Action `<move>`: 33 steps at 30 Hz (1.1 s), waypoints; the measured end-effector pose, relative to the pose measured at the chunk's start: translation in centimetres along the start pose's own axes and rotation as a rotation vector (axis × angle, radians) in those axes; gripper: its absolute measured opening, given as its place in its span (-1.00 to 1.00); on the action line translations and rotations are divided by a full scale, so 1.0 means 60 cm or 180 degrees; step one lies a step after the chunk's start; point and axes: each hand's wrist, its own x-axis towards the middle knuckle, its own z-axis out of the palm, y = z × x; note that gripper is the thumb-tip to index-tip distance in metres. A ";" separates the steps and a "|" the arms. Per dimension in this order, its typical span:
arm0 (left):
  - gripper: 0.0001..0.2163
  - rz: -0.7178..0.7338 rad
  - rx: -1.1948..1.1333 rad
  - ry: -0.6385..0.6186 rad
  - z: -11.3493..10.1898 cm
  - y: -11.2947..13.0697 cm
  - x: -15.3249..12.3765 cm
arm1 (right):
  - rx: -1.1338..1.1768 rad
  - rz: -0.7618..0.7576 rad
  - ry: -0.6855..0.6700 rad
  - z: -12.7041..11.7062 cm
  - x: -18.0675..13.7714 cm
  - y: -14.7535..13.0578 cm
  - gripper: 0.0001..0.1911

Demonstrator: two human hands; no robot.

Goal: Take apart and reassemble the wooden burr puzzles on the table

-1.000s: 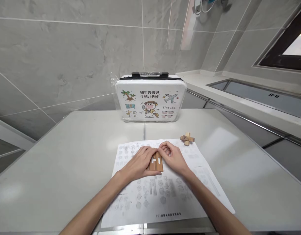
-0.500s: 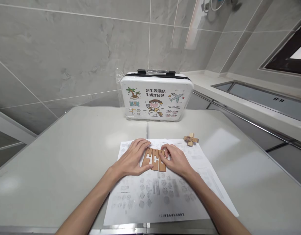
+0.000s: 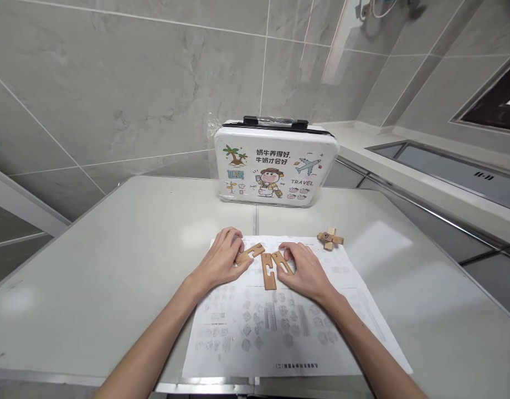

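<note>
Right now you're at the sorting stage: three flat wooden pieces (image 3: 266,265) lie fanned on the instruction sheet (image 3: 288,327). Your left hand (image 3: 221,263) rests fingertips down on the piece at 10 o'clock, not gripping; your right hand (image 3: 304,271) lies half curled over the piece at 2 o'clock. The middle piece lies untouched between them. An assembled wooden puzzle (image 3: 330,239) sits further off at 2 o'clock. Next, I'd judge, you match slots against the diagrams and lift one piece cleanly
</note>
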 end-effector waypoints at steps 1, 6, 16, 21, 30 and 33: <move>-0.83 -0.0022 -0.0002 -0.0004 0.000 0.001 0.000 | 0.0010 0.0033 0.0063 0.002 0.000 0.002 -0.60; -0.81 -0.0040 0.0070 -0.0097 0.004 0.002 -0.004 | 0.0179 0.0267 0.0121 0.008 -0.001 0.013 -0.69; -0.62 -0.0565 -0.0910 -0.0256 0.006 0.024 0.005 | 0.0931 0.0347 0.0277 -0.004 0.001 -0.001 -0.77; -0.58 -0.0836 -0.2348 -0.0609 0.018 0.055 0.003 | 0.1225 0.0796 0.0283 -0.005 -0.002 -0.007 -0.63; -0.56 -0.0882 -0.3032 -0.0956 0.034 0.066 -0.003 | 0.1658 0.0397 -0.0148 0.003 -0.008 -0.015 -0.52; -0.57 -0.0864 -0.2903 -0.0914 0.035 0.069 -0.003 | 0.1661 0.0339 -0.0162 0.004 -0.008 -0.018 -0.50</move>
